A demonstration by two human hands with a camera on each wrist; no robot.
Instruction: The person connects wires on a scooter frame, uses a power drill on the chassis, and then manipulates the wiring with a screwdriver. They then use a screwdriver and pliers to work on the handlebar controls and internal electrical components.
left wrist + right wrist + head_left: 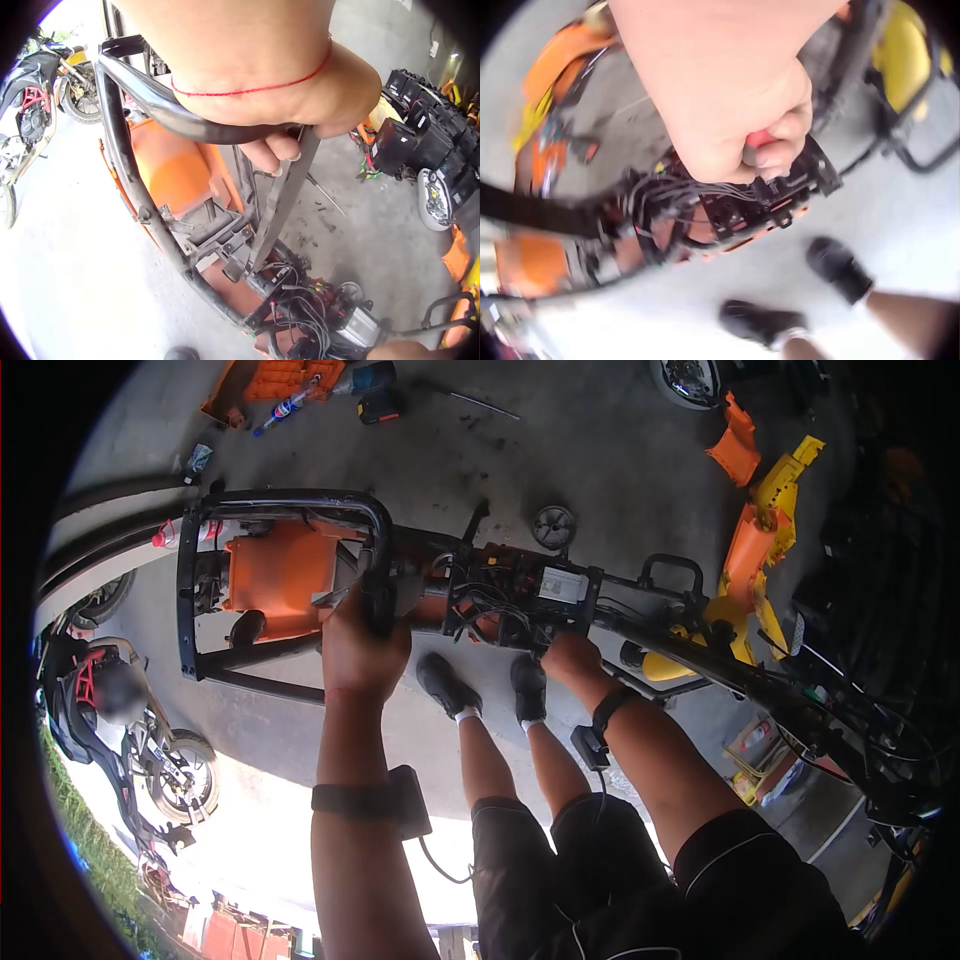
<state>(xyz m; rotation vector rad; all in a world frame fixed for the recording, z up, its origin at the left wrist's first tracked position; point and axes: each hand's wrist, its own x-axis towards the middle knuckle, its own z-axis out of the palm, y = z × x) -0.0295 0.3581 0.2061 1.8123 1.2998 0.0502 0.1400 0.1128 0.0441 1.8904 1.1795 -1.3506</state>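
My left hand [362, 645] is wrapped tight around the black tubular steel frame bar [290, 498], right beside the orange plastic body panel [280, 572]. My right hand [572, 657] is down in the tangle of black wires [697, 202], fingers curled and pinching a small red piece [759, 139].

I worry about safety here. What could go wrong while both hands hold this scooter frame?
1. The left hand grips the rear tube; if it slips, the frame may fall toward the shoes close by.
2. The right hand grips the frame among loose wires; fingers could get pinched, or a wire pulled out.
3. Yellow panels lie on the floor nearby; a step that way could mean tripping.
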